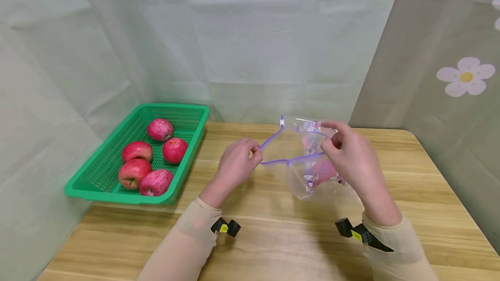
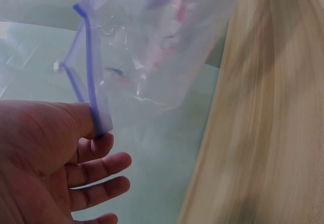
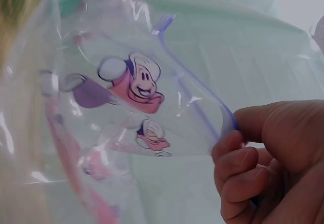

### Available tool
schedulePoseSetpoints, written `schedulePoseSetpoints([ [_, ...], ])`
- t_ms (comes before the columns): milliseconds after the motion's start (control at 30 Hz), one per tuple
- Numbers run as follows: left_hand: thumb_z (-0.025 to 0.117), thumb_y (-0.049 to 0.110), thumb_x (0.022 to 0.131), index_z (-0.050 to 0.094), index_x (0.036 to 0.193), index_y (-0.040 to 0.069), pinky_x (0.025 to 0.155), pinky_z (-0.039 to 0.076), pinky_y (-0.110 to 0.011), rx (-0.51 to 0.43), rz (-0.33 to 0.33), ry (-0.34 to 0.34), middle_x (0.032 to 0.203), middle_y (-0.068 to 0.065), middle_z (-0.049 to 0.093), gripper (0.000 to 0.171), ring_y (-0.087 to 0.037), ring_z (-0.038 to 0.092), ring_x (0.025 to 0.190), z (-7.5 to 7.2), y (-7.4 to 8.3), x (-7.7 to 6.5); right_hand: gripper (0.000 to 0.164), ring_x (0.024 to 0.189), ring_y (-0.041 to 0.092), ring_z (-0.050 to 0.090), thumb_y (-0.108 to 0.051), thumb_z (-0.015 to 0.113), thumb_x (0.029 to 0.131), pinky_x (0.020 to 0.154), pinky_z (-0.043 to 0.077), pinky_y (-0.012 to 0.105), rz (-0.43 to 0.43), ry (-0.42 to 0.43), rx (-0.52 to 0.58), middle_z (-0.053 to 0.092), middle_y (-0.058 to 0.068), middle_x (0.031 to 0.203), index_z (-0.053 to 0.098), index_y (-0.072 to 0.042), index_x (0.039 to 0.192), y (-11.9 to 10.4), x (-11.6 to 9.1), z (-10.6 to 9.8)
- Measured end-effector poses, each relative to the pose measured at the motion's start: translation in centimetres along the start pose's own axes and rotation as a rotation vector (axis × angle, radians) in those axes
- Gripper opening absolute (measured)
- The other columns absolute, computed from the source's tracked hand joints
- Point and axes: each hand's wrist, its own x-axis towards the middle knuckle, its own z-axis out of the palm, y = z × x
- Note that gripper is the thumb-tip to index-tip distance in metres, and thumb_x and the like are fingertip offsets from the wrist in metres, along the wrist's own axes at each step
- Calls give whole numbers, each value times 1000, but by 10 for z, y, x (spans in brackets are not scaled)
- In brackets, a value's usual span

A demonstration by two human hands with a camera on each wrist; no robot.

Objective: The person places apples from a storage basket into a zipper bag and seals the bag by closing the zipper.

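Note:
A clear zip bag (image 1: pixel 297 181) with purple seal strips and pink cartoon prints is held up above the table, its mouth spread apart. My left hand (image 1: pixel 239 159) pinches the seal edge on the left between thumb and index finger; in the left wrist view the other fingers of that hand (image 2: pixel 55 158) extend loosely. On the far side, my right hand (image 1: pixel 351 155) pinches the purple edge, with its remaining fingers curled in the right wrist view. A white slider (image 1: pixel 282 122) sits at one end of the seal. Only printed film shows inside the bag (image 3: pixel 136 82).
To the left stands a green plastic basket (image 1: pixel 190 159) holding several red apples, one of them a striped apple (image 1: pixel 156 182). The wooden table (image 1: pixel 273 242) runs under both arms. Pale curtains (image 1: pixel 254 47) enclose the back and sides.

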Motion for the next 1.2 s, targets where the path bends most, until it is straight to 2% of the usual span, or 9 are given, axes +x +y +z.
schedulePoseSetpoints([
  [200, 70, 12, 99, 72, 85, 13, 74, 48, -39, 32, -37, -17, 94, -1, 70, 14, -22, 57, 81, -2, -2, -1, 45, 51, 19, 41, -10, 55, 99, 48, 32, 35, 42, 63, 39, 54, 3, 68, 71, -17, 140, -4, -3, -3],
  [367, 70, 11, 99, 73, 85, 13, 75, 49, -40, 42, -33, -19, 97, -1, 71, 14, -21, 57, 81, -2, -3, -2, 39, 51, 17, 42, -10, 56, 97, 53, 34, 38, 10, 51, 0, 54, 0, 66, 71, -18, 132, -3, -5, -2],
  [500, 71, 10, 99, 76, 87, 11, 80, 51, -42, 25, 28, -25, 98, -2, 73, 13, -23, 59, 85, -1, -2, -2, 34, 57, 17, 42, -10, 55, 97, 58, 34, 38, -56, -10, -48, 54, -3, 67, 64, -15, 129, -3, -4, -1],
  [633, 71, 9, 100, 77, 89, 12, 84, 52, -43, -5, 63, -40, 101, -3, 75, 13, -24, 62, 91, 1, -2, -2, 29, 64, 17, 50, -10, 55, 99, 62, 38, 39, -114, -80, -52, 61, -5, 76, 65, -15, 125, -3, -2, 2],
  [833, 70, 9, 102, 76, 89, 12, 94, 54, -47, -48, 96, -54, 110, -5, 77, 15, -29, 68, 103, 0, 1, -3, 19, 75, 17, 59, -12, 58, 99, 69, 43, 39, -111, -158, -31, 68, -7, 84, 71, -19, 111, -4, 0, 3],
  [900, 70, 9, 103, 76, 88, 13, 96, 54, -48, -55, 102, -55, 112, -5, 77, 17, -30, 68, 105, -1, 2, -3, 13, 78, 17, 62, -15, 61, 102, 72, 45, 40, -109, -176, -23, 72, -9, 88, 72, -20, 108, -4, 1, 4],
  [967, 69, 10, 104, 76, 87, 14, 98, 54, -50, -60, 103, -56, 113, -5, 77, 18, -30, 69, 107, -2, 3, -3, 8, 80, 16, 64, -22, 65, 107, 73, 46, 40, -115, -203, -16, 75, -10, 92, 73, -22, 107, -4, 1, 3],
  [1067, 68, 11, 106, 75, 87, 14, 101, 54, -51, -64, 102, -57, 115, -5, 77, 20, -31, 69, 111, -4, 4, -3, 11, 81, 14, 66, -31, 67, 111, 75, 48, 40, -157, -250, -23, 76, -11, 95, 75, -24, 110, -3, 1, 2],
  [1200, 68, 10, 106, 75, 87, 14, 101, 54, -52, -66, 88, -60, 115, -5, 77, 21, -30, 69, 111, -6, 4, -2, 12, 82, 11, 67, -29, 66, 114, 74, 50, 39, -226, -307, -39, 72, -13, 93, 75, -24, 117, 1, 0, -2],
])
